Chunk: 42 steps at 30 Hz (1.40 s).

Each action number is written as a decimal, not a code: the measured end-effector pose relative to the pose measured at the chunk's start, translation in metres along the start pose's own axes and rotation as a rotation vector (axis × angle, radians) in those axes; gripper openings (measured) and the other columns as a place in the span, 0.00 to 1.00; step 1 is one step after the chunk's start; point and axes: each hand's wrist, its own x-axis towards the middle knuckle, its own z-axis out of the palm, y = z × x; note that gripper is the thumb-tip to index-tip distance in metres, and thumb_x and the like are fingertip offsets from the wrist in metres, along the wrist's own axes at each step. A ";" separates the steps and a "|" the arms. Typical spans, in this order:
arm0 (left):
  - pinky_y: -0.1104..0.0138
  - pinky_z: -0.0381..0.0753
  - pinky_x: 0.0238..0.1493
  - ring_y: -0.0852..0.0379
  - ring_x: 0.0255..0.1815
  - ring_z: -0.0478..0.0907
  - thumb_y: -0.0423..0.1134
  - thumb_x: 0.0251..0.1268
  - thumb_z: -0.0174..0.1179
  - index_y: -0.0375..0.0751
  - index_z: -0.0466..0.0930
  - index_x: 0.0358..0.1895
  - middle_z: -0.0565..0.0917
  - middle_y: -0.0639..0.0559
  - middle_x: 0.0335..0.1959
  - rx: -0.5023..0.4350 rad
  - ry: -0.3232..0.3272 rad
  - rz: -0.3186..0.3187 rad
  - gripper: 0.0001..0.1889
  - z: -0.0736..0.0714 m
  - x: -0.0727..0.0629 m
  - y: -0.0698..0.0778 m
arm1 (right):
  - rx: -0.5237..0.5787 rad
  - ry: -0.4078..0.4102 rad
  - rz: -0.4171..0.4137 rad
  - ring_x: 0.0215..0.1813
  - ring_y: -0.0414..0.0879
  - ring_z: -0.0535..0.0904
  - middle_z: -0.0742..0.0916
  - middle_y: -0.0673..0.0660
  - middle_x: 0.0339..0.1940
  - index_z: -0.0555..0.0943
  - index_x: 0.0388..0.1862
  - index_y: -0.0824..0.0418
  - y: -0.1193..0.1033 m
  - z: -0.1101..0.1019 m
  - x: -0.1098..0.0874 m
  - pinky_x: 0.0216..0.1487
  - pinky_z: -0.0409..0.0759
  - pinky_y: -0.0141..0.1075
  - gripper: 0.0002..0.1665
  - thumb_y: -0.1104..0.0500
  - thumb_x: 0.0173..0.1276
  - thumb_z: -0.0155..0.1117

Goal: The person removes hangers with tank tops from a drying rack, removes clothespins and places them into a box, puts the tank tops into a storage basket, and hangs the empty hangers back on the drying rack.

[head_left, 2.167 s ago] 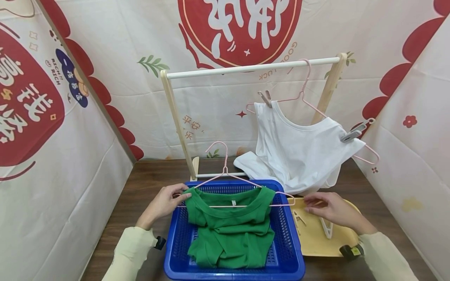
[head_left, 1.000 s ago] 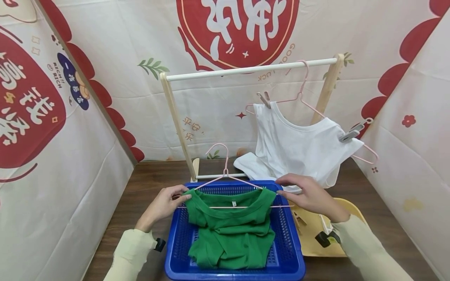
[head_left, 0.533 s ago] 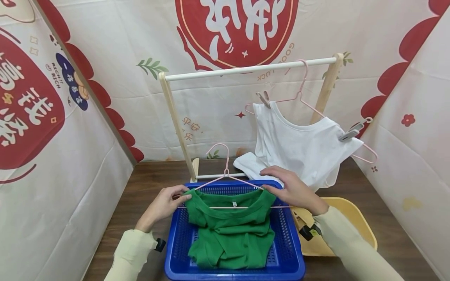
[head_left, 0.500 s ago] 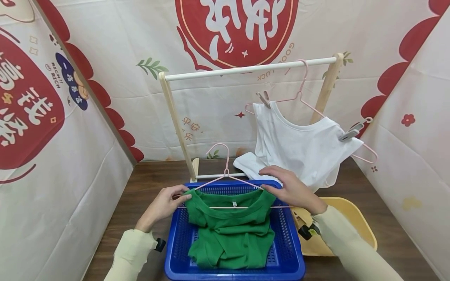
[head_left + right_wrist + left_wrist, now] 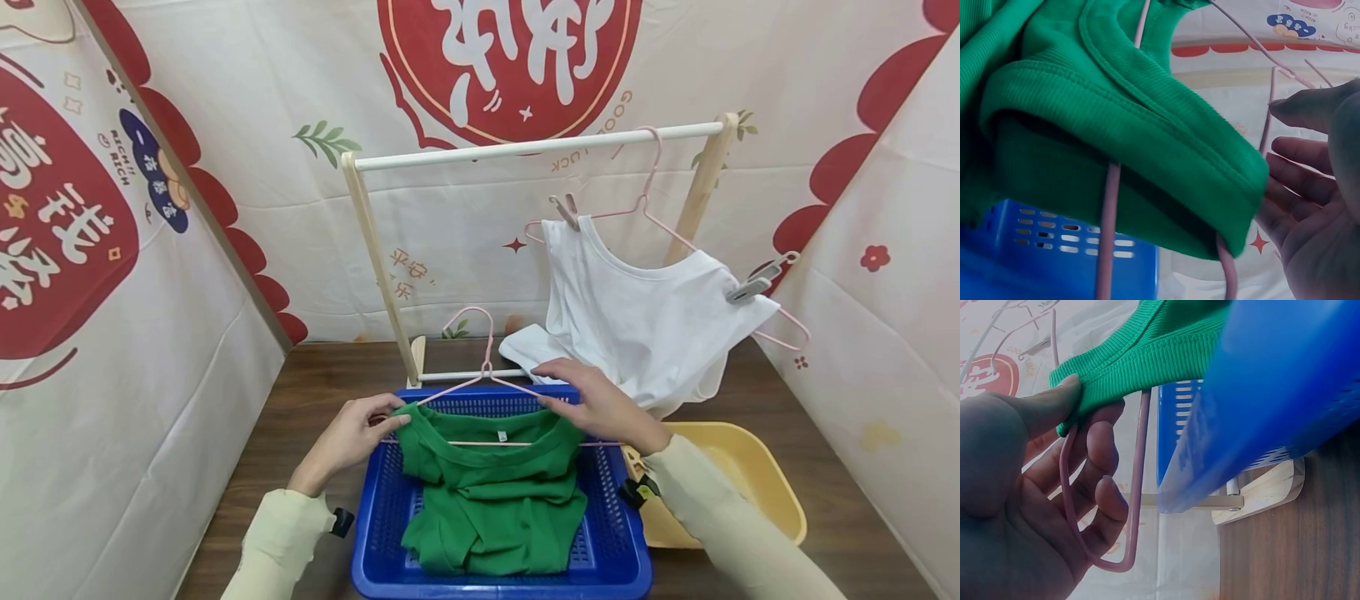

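A green sleeveless top lies bunched in a blue basket, its shoulders on a pink wire hanger. My left hand pinches the left shoulder strap, thumb on the cloth. In the left wrist view the hanger's end loop runs past its curled fingers. Over the right shoulder is my right hand. Its thumb touches the hanger's sloping arm in the right wrist view, with a gap between thumb and fingers. The green strap lies just beside those fingers.
Behind the basket stands a rack with a white bar. A white sleeveless top hangs there on another pink hanger, with grey clothespins at its shoulders. A yellow tray is at the right, partly hidden by the right arm.
From over the yellow tray my right hand has come left to the hanger's right arm. The right strap has shifted slightly inward. My left hand keeps its hold.
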 end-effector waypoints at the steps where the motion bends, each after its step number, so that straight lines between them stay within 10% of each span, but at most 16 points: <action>1: 0.68 0.81 0.37 0.58 0.32 0.78 0.43 0.71 0.61 0.55 0.83 0.43 0.84 0.60 0.35 0.001 0.002 0.000 0.04 0.000 0.000 0.000 | 0.001 -0.009 0.003 0.57 0.52 0.81 0.85 0.60 0.55 0.79 0.58 0.65 0.000 0.001 0.000 0.57 0.78 0.50 0.23 0.64 0.65 0.69; 35: 0.68 0.79 0.33 0.59 0.30 0.77 0.42 0.70 0.62 0.55 0.83 0.43 0.83 0.59 0.32 0.008 0.038 0.020 0.04 -0.001 -0.001 0.004 | 0.085 -0.125 0.057 0.27 0.33 0.71 0.81 0.49 0.22 0.84 0.35 0.56 0.003 0.018 0.001 0.33 0.72 0.31 0.06 0.58 0.72 0.63; 42: 0.69 0.80 0.35 0.60 0.30 0.77 0.43 0.69 0.62 0.54 0.84 0.43 0.84 0.59 0.34 0.005 0.040 0.043 0.04 0.000 0.000 0.003 | 0.107 -0.141 0.071 0.32 0.36 0.79 0.88 0.49 0.30 0.86 0.37 0.57 0.001 0.015 -0.001 0.38 0.78 0.34 0.10 0.58 0.75 0.59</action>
